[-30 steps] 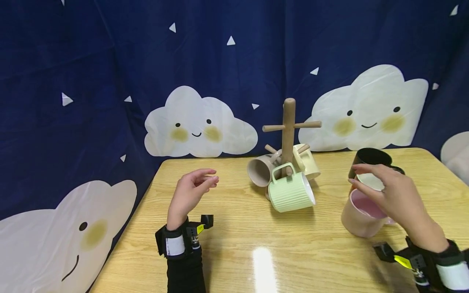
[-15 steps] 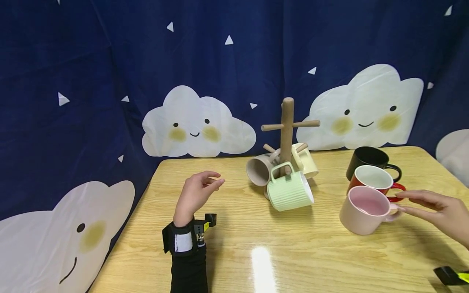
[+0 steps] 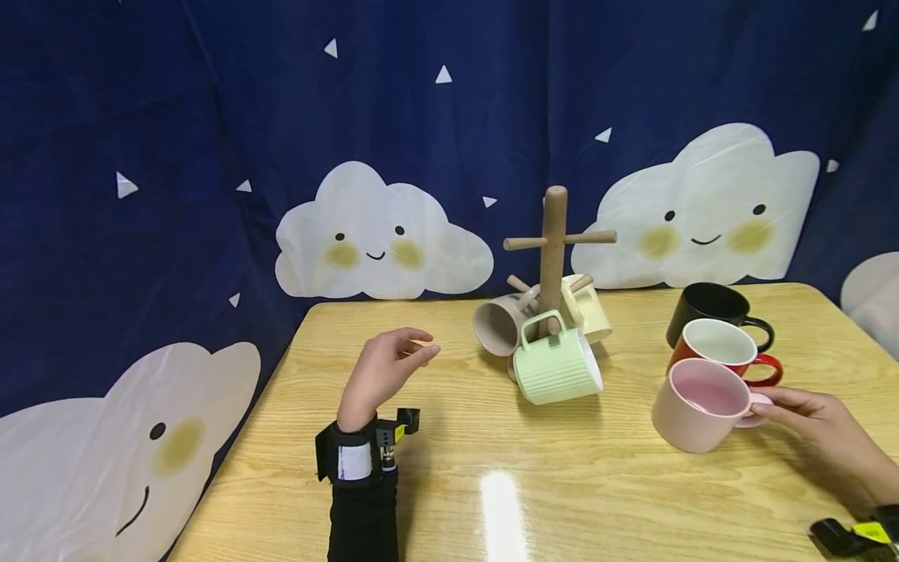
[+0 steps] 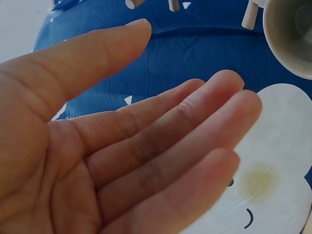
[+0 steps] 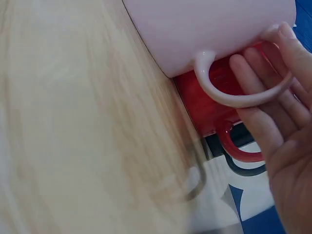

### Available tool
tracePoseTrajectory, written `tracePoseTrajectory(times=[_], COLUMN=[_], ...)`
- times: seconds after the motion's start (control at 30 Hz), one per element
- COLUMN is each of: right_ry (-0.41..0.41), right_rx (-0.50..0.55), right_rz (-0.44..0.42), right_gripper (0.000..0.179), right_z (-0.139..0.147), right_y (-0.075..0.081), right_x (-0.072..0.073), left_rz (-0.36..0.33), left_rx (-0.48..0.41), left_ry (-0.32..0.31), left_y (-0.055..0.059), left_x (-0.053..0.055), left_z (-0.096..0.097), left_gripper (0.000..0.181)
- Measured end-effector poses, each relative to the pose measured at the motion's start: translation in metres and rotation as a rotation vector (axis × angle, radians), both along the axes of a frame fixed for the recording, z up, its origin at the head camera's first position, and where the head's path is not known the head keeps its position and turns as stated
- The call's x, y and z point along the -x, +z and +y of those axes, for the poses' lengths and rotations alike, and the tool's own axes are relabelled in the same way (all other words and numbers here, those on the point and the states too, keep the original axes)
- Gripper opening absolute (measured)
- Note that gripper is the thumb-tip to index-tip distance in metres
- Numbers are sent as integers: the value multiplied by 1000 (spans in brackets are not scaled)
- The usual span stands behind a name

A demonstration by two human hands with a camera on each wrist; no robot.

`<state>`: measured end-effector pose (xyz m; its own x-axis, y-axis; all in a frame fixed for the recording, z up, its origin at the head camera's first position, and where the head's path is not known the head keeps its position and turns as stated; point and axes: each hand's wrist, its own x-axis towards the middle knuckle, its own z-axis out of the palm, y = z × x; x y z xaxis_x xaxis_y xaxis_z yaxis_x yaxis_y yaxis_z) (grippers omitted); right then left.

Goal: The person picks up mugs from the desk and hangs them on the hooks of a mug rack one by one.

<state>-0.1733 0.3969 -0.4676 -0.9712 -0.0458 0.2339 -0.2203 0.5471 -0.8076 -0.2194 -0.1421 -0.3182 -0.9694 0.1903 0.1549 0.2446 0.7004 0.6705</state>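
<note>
At the right of the table stands a pale pink mug [image 3: 691, 420], its handle pointing right. My right hand [image 3: 818, 429] holds it by that handle. In the right wrist view the thumb lies at the upper end of the handle [image 5: 229, 100], with fingers behind the loop. Just behind the pink mug is a red mug [image 5: 195, 105] with a white inside, and behind that a black mug [image 3: 695, 314]. My left hand [image 3: 382, 371] hovers over the table's left part, fingers loosely bent and holding nothing; its bare palm shows in the left wrist view.
A wooden mug tree [image 3: 554, 226] stands at the back middle. A ribbed green mug [image 3: 558, 371], a taupe mug [image 3: 497, 328] and a cream mug [image 3: 595, 316] hang on its lower pegs. Two upper pegs are bare. A blue cloud-print curtain [image 3: 393, 101] hangs behind the table [image 3: 435, 484].
My right hand has moved from above the pink mug round to its right side and now holds its handle. My left hand has drifted slightly right.
</note>
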Motion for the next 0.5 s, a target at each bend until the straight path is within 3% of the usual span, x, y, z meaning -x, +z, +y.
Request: tracePoseTrajectory(times=[0.07,0.33,0.5], right_ry=[-55,-167,-219], right_rx=[19,10,53], right_rz=[-20,70,160], right_gripper=[23,22,15], right_z=[-1,-10,-22], right_y=[-4,-5,13], right_x=[0,-5,-8], left_rz=[-1,-5,-12], left_rx=[-3,-12,-19], left_ry=[-3,-5,-6], left_y=[0,0,1], left_x=[0,-1,-2], left_z=[0,1,2], left_gripper=[32,31,31])
